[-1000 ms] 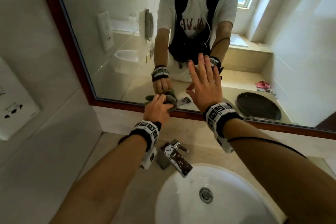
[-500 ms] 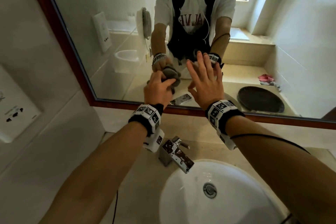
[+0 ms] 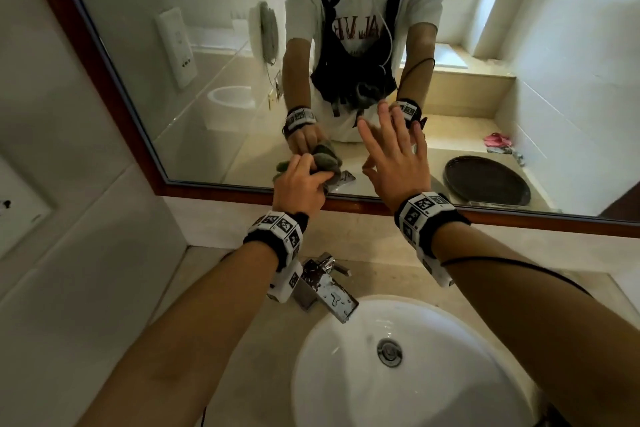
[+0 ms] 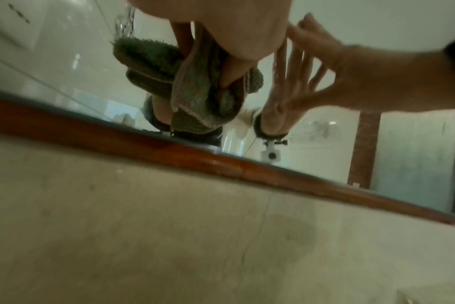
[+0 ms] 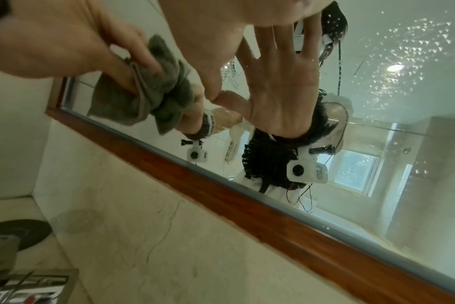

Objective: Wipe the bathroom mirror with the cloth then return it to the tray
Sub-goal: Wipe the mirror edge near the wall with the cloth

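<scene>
My left hand (image 3: 301, 187) grips a bunched grey-green fluffy cloth (image 3: 323, 163) and holds it against the mirror (image 3: 207, 80), just above its brown wooden lower frame (image 3: 242, 189). The left wrist view shows the cloth (image 4: 195, 90) wadded under my curled fingers, touching the glass. To its right my right hand (image 3: 394, 163) lies flat on the glass with fingers spread, holding nothing; its thumb (image 5: 213, 90) meets its own reflection. The dark round tray's reflection (image 3: 486, 180) shows low at the mirror's right; the tray itself is hidden in the head view.
A white basin (image 3: 398, 374) sits below my arms, and a wet chrome tap (image 3: 325, 284) stands between my wrists. The beige counter (image 3: 214, 288) runs left to a tiled wall that carries a white socket plate (image 3: 17, 208).
My left hand carried the cloth up the glass, then back down partway toward the lower frame. My right hand stayed flat on the mirror.
</scene>
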{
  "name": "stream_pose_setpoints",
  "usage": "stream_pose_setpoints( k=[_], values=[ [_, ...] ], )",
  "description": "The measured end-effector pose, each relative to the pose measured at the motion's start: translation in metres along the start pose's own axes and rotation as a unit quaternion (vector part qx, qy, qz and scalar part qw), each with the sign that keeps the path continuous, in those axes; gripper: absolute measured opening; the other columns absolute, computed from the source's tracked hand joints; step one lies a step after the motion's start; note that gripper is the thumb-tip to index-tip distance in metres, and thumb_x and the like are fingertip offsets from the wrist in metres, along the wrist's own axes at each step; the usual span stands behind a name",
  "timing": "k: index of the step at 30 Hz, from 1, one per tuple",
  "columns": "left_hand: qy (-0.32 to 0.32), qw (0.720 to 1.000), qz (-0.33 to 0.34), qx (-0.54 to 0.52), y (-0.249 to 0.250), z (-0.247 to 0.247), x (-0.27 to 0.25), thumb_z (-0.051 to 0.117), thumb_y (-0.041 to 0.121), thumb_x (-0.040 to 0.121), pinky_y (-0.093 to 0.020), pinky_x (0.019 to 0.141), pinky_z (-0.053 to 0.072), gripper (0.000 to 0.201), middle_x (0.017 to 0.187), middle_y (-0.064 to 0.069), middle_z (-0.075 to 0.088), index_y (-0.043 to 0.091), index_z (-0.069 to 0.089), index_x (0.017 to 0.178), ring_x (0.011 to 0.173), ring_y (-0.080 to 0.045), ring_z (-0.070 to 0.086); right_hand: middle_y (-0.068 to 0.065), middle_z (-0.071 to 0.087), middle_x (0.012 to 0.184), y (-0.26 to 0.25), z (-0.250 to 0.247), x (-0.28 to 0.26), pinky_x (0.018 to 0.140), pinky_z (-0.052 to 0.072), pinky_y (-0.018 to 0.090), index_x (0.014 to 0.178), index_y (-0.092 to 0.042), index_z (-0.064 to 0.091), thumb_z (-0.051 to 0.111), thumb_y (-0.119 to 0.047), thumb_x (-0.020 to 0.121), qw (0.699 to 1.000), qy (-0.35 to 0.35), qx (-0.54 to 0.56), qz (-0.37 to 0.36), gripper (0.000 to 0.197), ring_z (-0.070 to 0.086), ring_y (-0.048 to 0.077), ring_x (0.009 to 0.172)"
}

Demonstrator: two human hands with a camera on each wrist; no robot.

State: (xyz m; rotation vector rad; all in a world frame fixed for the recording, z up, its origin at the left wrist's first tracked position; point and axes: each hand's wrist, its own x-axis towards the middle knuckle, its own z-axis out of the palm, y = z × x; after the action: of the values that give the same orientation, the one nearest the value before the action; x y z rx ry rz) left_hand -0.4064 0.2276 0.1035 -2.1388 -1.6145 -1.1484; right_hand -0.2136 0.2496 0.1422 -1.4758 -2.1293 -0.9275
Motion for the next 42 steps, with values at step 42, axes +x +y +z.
stream_pose_setpoints(
  k=[42],
  values=[
    [-0.007, 0.999, -0.034, -0.040, 0.030, 0.005, 0.011, 0.051, 0.026, 0.081, -0.042, 0.054, 0.051, 0.028, 0.087, -0.009, 0.057, 0.021, 0.076, 0.091, 0.087, -0.034, 0.056, 0.011, 0.010, 0.163, 0.012, 0.000, -0.007, 0.116, 0.019, 0.057, 0.155, -0.030, 0.011, 0.072, -0.028, 0.080, 0.998, -0.026, -0.033, -0.039, 0.096, 0.009, 0.031, 0.150]
  ],
)
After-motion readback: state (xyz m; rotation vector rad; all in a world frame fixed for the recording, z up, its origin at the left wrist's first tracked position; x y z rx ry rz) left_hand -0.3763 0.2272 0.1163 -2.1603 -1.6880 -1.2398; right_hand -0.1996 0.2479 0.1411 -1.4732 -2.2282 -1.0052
